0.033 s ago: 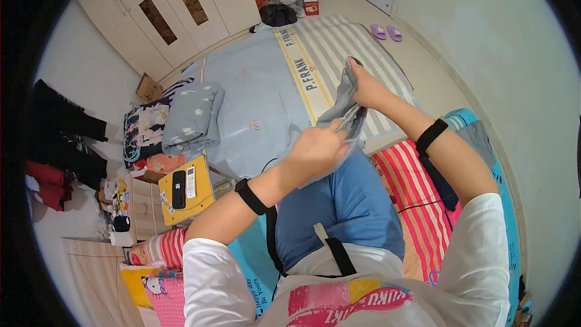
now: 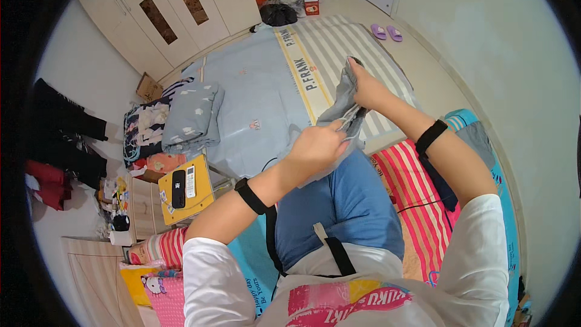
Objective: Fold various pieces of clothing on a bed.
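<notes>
A thin grey garment (image 2: 342,98) hangs between my hands above my lap, bunched and partly see-through; its exact kind is hard to tell. My left hand (image 2: 318,148) is closed on its lower part, where pale cord-like strands show beside the fingers. Higher up and to the right, my right hand (image 2: 368,89) grips the upper edge, near a dark patch. Below the garment are my legs in blue trousers (image 2: 339,206). Part of the cloth is hidden behind my left hand.
Ahead lies a bed with a blue and striped sheet (image 2: 248,103), a folded grey quilt (image 2: 192,115) on its left. A yellow stool (image 2: 200,203) holds a black phone (image 2: 179,189) and a white remote (image 2: 191,181). Red striped bedding (image 2: 417,188) is at right. Purple slippers (image 2: 386,32) rest beyond.
</notes>
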Available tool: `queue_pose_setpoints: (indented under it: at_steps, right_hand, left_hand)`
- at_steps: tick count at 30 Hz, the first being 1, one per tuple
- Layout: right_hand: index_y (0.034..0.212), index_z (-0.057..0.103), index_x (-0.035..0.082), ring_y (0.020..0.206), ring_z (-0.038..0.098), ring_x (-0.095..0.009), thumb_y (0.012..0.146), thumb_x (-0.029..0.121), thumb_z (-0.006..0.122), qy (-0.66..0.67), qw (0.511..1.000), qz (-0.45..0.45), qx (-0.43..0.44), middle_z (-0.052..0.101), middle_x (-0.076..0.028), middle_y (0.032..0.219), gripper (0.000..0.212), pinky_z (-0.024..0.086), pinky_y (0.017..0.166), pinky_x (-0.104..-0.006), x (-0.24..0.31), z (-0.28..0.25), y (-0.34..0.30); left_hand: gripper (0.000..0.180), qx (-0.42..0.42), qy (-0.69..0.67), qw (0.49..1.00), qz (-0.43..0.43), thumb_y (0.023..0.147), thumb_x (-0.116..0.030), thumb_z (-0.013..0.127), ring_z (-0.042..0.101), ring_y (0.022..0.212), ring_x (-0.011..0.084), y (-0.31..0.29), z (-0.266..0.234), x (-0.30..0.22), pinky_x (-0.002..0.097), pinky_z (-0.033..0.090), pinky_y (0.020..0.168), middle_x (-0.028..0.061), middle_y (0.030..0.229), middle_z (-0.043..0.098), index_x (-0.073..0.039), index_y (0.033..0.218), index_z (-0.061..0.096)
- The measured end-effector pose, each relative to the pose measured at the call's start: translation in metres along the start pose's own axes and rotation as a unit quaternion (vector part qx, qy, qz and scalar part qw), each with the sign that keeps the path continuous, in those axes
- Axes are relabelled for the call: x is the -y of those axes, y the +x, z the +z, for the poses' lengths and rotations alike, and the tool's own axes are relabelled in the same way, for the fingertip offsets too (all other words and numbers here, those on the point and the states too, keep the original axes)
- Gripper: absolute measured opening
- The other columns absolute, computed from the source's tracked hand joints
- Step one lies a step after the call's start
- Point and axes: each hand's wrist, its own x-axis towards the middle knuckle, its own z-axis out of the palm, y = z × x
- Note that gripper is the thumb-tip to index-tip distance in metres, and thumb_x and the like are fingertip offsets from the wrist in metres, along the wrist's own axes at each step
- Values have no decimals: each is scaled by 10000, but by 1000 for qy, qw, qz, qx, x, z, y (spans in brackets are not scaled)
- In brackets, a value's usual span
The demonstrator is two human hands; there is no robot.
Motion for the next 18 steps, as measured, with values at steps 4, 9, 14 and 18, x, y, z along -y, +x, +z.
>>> queue_pose_setpoints:
  at_steps: [4, 9, 14, 18]
  right_hand:
    - [1457, 125, 232, 1068, 538, -439, 612, -45, 616, 30, 995, 89, 16, 263, -241, 1422, 1016, 569, 634, -438, 1, 0, -2]
    - [1461, 77, 237, 976, 582, -364, 589, -54, 677, 167, 975, 141, 22, 348, -224, 1328, 1097, 575, 551, -373, -2, 7, -8]
    - [1459, 107, 242, 980, 563, -278, 586, -45, 724, 250, 929, 272, -28, 380, -196, 1296, 1107, 550, 664, -378, 8, 19, -16]
    - [1431, 116, 108, 1002, 547, -298, 521, -32, 765, 405, 857, 312, -55, 363, -215, 1250, 1126, 552, 709, -329, -13, 36, -13]
  left_hand:
    - [205, -4, -8, 1000, 11, 826, -230, 585, 609, 628, 312, 1, -2, -4, 399, 491, 550, 128, 878, 581, -31, 798, 627]
    - [203, 17, -86, 995, -44, 846, -230, 535, 591, 714, 375, 6, -8, -6, 449, 480, 623, 167, 835, 584, -27, 856, 545]
    - [222, 57, -112, 989, -84, 854, -244, 516, 581, 758, 398, 6, -9, -6, 474, 465, 652, 194, 830, 592, -26, 887, 489]
    - [211, 48, -109, 987, -104, 859, -222, 515, 586, 757, 402, 6, -6, -7, 479, 457, 647, 210, 814, 591, -41, 956, 467]
